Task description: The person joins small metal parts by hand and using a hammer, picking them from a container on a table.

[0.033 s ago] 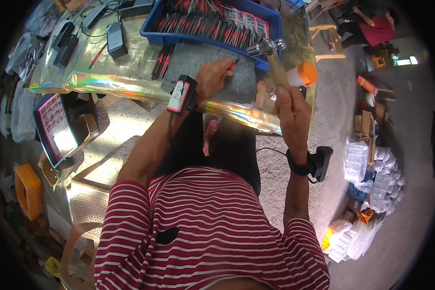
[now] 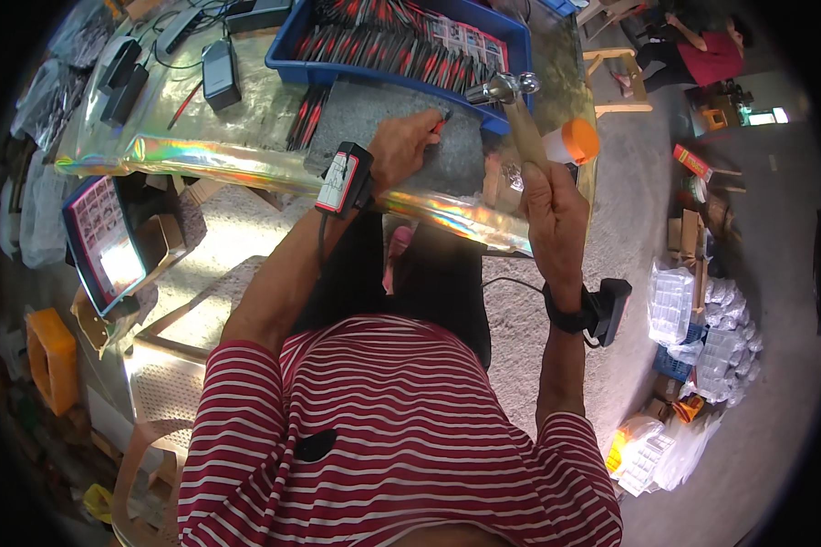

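Against the top of a grey slab (image 2: pixel 356 114), my left hand (image 2: pixel 401 150) pinches a small red-and-black piece (image 2: pixel 441 122); most of that piece is hidden by the fingers. My right hand (image 2: pixel 555 201) is wrapped round the wooden handle of a hammer (image 2: pixel 525 132). The hammer's shiny metal head (image 2: pixel 502 88) is raised at the right, near the corner of a blue bin (image 2: pixel 287 68). Several slim red-and-black pieces (image 2: pixel 308 118) lie left of the slab, and many similar ones fill the bin.
A white jar with an orange lid (image 2: pixel 578 141) stands right of the hammer. Black devices (image 2: pixel 219 77) with cables and a red stick (image 2: pixel 184 105) lie on the table's left. A plastic chair (image 2: pixel 160 387) is at lower left. A person (image 2: pixel 702 55) is at the far right.
My right hand and the hammer handle have shifted very slightly to the right. My left hand stays in place with its piece on the slab.
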The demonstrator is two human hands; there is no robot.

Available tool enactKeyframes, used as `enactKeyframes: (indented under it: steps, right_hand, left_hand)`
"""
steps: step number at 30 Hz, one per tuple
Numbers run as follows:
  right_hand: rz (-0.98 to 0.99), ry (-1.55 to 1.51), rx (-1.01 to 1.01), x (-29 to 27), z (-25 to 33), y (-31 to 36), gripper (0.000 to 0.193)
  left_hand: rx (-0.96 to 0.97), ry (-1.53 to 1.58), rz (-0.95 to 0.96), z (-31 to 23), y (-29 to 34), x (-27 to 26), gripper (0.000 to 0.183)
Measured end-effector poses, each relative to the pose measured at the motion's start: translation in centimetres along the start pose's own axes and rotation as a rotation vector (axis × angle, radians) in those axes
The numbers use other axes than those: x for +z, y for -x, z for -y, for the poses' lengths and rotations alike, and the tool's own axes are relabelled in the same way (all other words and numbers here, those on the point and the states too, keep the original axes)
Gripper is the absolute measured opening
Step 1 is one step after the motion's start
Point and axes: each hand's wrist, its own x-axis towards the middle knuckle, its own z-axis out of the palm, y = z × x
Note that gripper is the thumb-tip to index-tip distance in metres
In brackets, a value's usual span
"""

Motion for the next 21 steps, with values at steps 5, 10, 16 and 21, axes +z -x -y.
enactKeyframes:
  steps: [5,10,16,21]
  right_hand:
    - [0.044,0.356,-0.105,0.1,-0.4,-0.3,0.016]
    - [-0.036,0.306,-0.111,-1.0,1.0,-0.2,0.015]
    - [-0.286,0.203,-0.291,-1.8,2.7,0.1,0.010]
    - [0.016,0.455,-0.185,0.5,-0.9,-0.6,0.015]
  left_hand:
    - [0.001,0.010,-0.005,-0.2,-0.1,0.0,0.013]
    - [-0.013,0.004,-0.001,-0.2,0.0,0.2,0.012]
    - [0.026,0.047,-0.017,0.2,0.1,0.3,0.012]
    - [0.071,-0.059,-0.015,-0.4,-0.2,0.2,0.013]
